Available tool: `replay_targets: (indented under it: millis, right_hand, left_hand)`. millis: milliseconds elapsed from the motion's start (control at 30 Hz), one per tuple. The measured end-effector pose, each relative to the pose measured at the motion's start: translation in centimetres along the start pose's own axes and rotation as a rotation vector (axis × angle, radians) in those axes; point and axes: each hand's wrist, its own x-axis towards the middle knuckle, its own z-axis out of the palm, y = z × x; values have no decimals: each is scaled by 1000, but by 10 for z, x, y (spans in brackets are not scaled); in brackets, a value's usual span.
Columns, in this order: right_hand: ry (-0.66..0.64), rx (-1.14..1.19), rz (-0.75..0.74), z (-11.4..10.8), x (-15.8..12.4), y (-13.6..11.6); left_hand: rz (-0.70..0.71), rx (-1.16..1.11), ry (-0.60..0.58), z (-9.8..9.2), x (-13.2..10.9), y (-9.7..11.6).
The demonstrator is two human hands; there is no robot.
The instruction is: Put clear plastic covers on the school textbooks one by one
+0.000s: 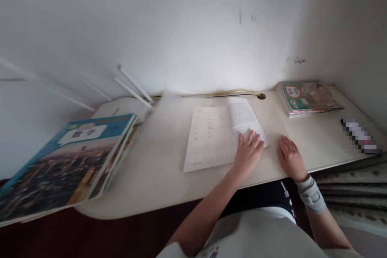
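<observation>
An open book (208, 137) lies on the white desk (160, 177), its right part curling up from the spine. Across the lower right page rests my left hand (248, 151), fingers spread and pressing on the paper. To the right of the book, my right hand (290, 157) lies flat on the desk and holds nothing; its fingers are close together. A grey band (311, 193) wraps the right wrist. Small print on the pages is too blurred to read.
At the left, a stack of large books (69, 157) has a blue cover with a city picture. Thinner books (311, 96) are piled at the back right, near a pixelated phone-like object (361, 136). Yellow and black cables (232, 92) run along the wall to a desk hole (261, 96).
</observation>
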Motion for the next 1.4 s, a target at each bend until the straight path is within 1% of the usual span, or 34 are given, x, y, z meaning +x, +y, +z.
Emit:
replay_targets:
  millis: [200,367,600,900,967,1067,1133,1267,1400]
  right_hand:
    - [42,64,16,0,1,-1]
    - [31,80,-5,0,1,0]
    - [40,95,20,1,1,0]
    - [39,88,44,2,2,0]
    - [37,87,40,3,1,0]
    - [36,85,28,4,1,2]
    - [41,84,24,5,1,2]
    - [45,95,32,5,1,3]
    - [46,111,30,5,1,3]
  left_hand:
    - [72,-17,-15,8,12,13]
    - [57,-47,-55,16,16,19]
    - [79,-53,-80,14,12,21]
    - [85,-17,-69,16,3,38]
    - [88,-6,-61,15,1,37]
    - [57,22,-36,16,0,33]
    - [52,30,-42,18,0,30]
    - [101,15,-90,23,3,27]
    - [137,-2,-94,23,12,27]
